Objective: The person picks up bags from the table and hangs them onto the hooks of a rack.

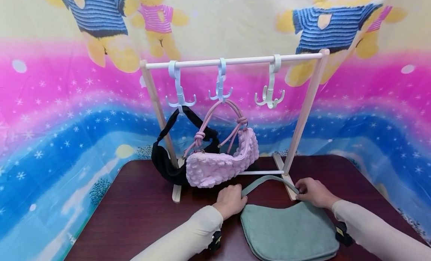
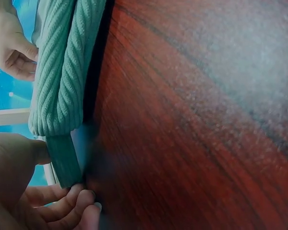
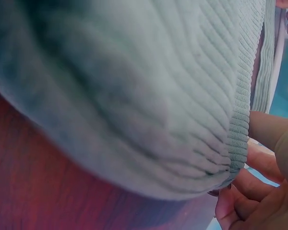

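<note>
A sage-green corduroy handbag (image 1: 289, 227) lies at the table's front right, its strap (image 1: 269, 177) arched toward the rack. My left hand (image 1: 231, 200) grips the bag's left end where the strap begins. In the left wrist view, the thumb and curled fingers (image 2: 62, 206) are around a smooth green tab (image 2: 65, 160) below the ribbed bag. On the other side, my right hand (image 1: 314, 192) pinches the strap's right end. The right wrist view has ribbed fabric (image 3: 182, 96) filling most of it, with the right hand (image 3: 269, 177) at the bag's corner; its fingertips are partly hidden.
Behind the bag stands a wooden rack (image 1: 304, 111) with several hooks on its bar. A black bag (image 1: 165, 163) hangs from the left hook and a pink bubbly bag (image 1: 219, 167) from the middle one. The right hook (image 1: 270, 89) holds nothing. A patterned cloth backdrop surrounds the dark table (image 1: 134, 216).
</note>
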The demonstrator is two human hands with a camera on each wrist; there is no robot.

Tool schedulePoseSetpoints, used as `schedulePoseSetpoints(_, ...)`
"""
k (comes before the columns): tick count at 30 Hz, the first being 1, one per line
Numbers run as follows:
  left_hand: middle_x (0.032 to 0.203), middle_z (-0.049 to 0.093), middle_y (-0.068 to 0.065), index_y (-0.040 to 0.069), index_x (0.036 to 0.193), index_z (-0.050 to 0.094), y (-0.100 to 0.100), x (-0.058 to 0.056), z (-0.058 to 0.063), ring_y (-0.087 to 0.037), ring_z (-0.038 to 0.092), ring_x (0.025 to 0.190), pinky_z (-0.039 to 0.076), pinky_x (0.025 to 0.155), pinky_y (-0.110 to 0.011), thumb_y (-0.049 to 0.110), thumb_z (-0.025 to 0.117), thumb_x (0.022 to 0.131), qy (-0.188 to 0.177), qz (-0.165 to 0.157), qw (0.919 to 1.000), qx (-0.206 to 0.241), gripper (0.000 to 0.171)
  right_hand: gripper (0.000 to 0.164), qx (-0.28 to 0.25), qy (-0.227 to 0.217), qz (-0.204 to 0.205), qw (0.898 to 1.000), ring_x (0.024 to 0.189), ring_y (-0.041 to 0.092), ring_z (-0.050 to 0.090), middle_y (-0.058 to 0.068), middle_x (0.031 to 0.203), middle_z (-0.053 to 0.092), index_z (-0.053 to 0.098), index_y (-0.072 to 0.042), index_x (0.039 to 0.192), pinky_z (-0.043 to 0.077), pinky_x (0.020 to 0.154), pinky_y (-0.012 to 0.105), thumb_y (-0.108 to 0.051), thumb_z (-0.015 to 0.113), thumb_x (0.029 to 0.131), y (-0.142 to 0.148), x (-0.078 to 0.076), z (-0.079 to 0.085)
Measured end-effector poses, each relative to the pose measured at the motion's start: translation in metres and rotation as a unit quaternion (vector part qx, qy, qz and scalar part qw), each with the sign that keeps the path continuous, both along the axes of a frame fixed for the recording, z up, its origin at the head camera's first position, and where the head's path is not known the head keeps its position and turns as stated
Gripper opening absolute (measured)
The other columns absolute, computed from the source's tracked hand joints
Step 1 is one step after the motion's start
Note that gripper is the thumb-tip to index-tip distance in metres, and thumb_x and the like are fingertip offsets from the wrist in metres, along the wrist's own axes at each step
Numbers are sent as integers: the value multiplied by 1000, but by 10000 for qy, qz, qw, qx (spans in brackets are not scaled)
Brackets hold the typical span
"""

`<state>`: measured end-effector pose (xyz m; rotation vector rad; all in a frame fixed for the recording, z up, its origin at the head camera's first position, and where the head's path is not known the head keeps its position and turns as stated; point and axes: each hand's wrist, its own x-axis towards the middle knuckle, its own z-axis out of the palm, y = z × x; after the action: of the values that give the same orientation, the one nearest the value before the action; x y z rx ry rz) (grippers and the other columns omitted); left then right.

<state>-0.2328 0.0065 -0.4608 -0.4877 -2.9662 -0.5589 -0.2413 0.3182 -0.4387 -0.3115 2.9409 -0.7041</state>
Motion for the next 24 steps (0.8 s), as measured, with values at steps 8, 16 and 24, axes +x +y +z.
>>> schedulePoseSetpoints(8, 78, 70, -10, 11, 81, 60, -2, 1, 3, -28, 69, 72, 50, 57, -38, 31, 70, 91, -71, -38, 9999, -69, 24, 21, 18, 84, 170, 9998, 84, 22, 68, 11, 90, 73, 70, 4, 102, 56, 70, 40, 1, 76, 82, 2, -3, 4)
schedulePoseSetpoints(16, 77, 70, -10, 12, 80, 60, -2, -3, -4, -28, 69, 71, 50, 56, -38, 33, 70, 92, -50, -98, 9999, -68, 26, 18, 212, 99, 183, 9996, 81, 22, 67, 11, 89, 72, 70, 3, 99, 56, 67, 41, 4, 70, 81, 1, -2, 5)
schedulePoseSetpoints(24, 74, 68, -8, 13, 79, 59, -1, -1, -6, -27, 68, 69, 48, 54, -37, 32, 69, 92, -44, -124, 9999, -5, 26, 8, 623, 24, -102, 9980, 64, 15, 54, 2, 75, 65, 71, -5, 89, 48, 59, 33, 0, 67, 84, -4, 1, 2)
